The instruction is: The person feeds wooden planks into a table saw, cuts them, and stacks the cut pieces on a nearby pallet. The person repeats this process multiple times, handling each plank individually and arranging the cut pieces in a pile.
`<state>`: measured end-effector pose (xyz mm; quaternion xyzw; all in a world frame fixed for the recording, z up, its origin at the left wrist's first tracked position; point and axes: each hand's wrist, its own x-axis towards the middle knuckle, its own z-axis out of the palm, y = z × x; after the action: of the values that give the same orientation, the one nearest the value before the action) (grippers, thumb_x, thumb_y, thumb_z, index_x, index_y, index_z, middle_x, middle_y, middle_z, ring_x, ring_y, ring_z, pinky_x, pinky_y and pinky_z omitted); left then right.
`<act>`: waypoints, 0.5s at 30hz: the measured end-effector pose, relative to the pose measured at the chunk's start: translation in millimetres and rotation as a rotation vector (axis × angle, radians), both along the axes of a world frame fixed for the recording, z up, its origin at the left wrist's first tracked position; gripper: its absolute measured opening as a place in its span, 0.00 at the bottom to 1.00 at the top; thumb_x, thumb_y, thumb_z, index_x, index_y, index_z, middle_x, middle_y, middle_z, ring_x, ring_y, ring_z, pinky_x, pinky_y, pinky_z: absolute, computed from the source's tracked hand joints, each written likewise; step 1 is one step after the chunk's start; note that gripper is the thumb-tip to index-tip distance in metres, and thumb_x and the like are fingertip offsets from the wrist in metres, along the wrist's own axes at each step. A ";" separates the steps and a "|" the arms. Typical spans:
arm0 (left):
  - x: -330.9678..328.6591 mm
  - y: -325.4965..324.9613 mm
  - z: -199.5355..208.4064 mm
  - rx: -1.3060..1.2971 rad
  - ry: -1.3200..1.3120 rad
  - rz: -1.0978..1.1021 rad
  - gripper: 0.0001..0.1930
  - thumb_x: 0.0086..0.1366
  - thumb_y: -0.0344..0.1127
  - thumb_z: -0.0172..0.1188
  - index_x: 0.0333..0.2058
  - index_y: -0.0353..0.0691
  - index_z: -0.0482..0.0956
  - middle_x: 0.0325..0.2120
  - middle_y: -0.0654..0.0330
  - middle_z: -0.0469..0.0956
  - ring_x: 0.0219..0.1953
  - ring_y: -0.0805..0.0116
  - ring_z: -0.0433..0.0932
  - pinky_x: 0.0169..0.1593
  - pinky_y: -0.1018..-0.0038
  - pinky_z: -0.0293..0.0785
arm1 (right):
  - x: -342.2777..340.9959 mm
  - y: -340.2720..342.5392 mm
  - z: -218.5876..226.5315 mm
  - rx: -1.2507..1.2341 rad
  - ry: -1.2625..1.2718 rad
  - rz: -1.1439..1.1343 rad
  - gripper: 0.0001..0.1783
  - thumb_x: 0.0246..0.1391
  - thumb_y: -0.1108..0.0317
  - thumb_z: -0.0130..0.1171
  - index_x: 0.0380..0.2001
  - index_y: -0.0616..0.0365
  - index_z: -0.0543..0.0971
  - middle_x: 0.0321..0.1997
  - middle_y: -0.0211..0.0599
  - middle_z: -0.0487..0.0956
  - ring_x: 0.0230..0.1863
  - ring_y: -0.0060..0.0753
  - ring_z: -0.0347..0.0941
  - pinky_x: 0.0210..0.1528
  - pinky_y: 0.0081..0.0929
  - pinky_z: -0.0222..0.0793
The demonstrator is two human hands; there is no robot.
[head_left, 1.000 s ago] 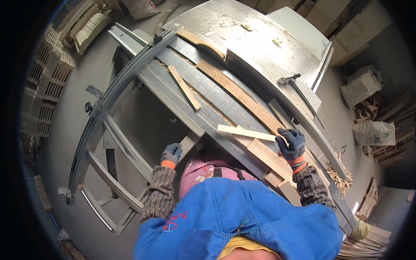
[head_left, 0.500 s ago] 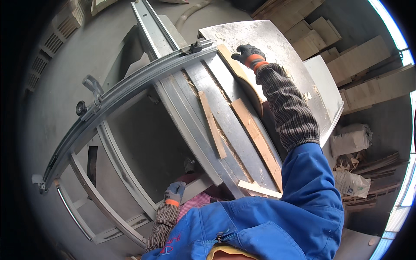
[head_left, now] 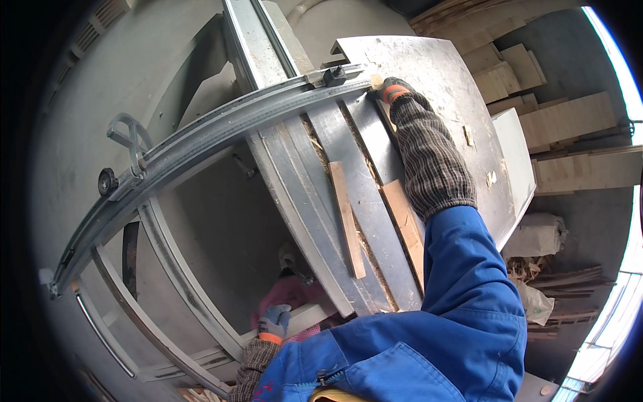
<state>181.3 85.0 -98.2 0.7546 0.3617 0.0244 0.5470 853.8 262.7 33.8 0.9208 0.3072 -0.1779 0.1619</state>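
My right hand (head_left: 395, 89), in a dark glove with an orange cuff, reaches to the far end of the saw table by the metal fence (head_left: 288, 94). Its fingers are closed on the end of a pale wooden board (head_left: 377, 82); most of that board lies hidden beneath my sleeve. Low down, my left hand (head_left: 273, 323) in a grey glove grips a metal bar (head_left: 309, 315) of the sliding table's frame. Two loose wood strips (head_left: 347, 221) (head_left: 404, 224) lie on the slotted metal table (head_left: 335, 141) between my hands.
Sawdust fills the table slots. A clamp-like handle (head_left: 130, 137) and a black knob (head_left: 107, 181) sit along the fence at left. Wooden boards (head_left: 569, 124) are stacked on the right, above white sacks (head_left: 536, 234) and scrap strips. Pink cloth (head_left: 284, 295) hangs beside my left hand.
My right hand has gone from open above the curved-edge board to closed at its far end by the fence. My view has shifted; my left hand stays on the bar.
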 end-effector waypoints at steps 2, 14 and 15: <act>0.0 2.5 -1.7 -0.024 -0.001 -0.003 0.08 0.61 0.33 0.58 0.37 0.38 0.82 0.36 0.52 0.82 0.41 0.54 0.80 0.49 0.64 0.75 | 11.6 -8.2 -4.4 0.051 -0.057 -0.017 0.45 0.43 0.31 0.62 0.54 0.58 0.77 0.57 0.51 0.76 0.59 0.51 0.72 0.61 0.42 0.66; -10.9 -26.3 -0.6 0.185 -0.069 0.083 0.08 0.61 0.32 0.58 0.38 0.38 0.81 0.36 0.52 0.81 0.41 0.51 0.79 0.47 0.62 0.75 | 1.9 -120.8 183.3 0.773 -0.270 0.453 0.33 0.47 0.37 0.65 0.42 0.57 0.80 0.39 0.41 0.82 0.41 0.40 0.79 0.45 0.37 0.73; -15.1 -34.4 -3.0 0.210 -0.100 0.134 0.08 0.61 0.31 0.58 0.38 0.38 0.81 0.36 0.52 0.81 0.41 0.51 0.79 0.47 0.62 0.75 | -4.0 -143.1 200.4 0.873 -0.289 0.503 0.33 0.47 0.39 0.67 0.43 0.57 0.80 0.39 0.40 0.82 0.41 0.38 0.79 0.45 0.35 0.73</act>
<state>166.2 50.6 -101.2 0.7797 0.3790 0.1366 0.4793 849.8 119.6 234.2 0.8155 0.5388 0.1399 -0.1583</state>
